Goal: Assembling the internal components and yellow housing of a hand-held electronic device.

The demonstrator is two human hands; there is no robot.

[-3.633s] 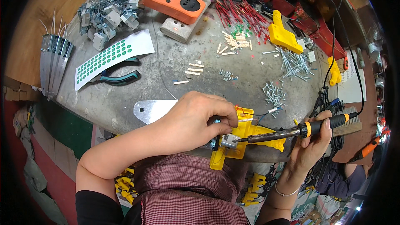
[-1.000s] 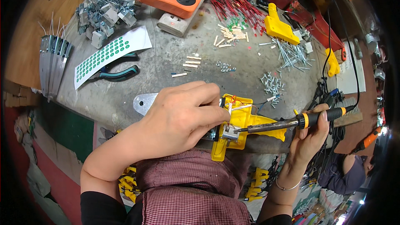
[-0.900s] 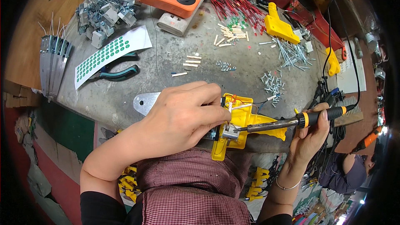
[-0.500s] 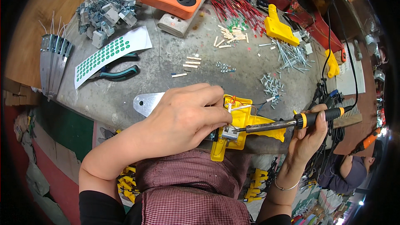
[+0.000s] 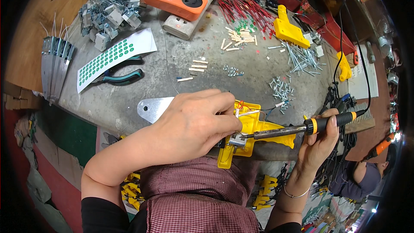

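Observation:
My right hand (image 5: 321,142) grips a soldering iron (image 5: 334,121) with a black and yellow handle. Its tip points left and meets a small silver metal part (image 5: 237,140) in an open yellow plastic housing (image 5: 250,124). Thin wires and white sleeves lie inside this shell, at the table's near edge. Over the shell's left side, my left hand (image 5: 192,121) has its thumb and fingers pinched together beside the iron's tip. What they pinch is hidden. A flat metal plate with a hole (image 5: 153,108) sticks out from beneath my left hand.
Behind lie small screws (image 5: 281,90), long metal pins (image 5: 299,58), red-wired parts (image 5: 241,8) and another yellow housing (image 5: 291,30). Pliers (image 5: 125,77) lie partly under a green-dotted sticker sheet (image 5: 108,60). An orange meter (image 5: 174,0) stands farther back. A person (image 5: 358,174) sits at right.
My left hand has shifted slightly right, and the near end of the yellow housing has moved a little toward me. The soldering iron stays at the metal part, almost unmoved.

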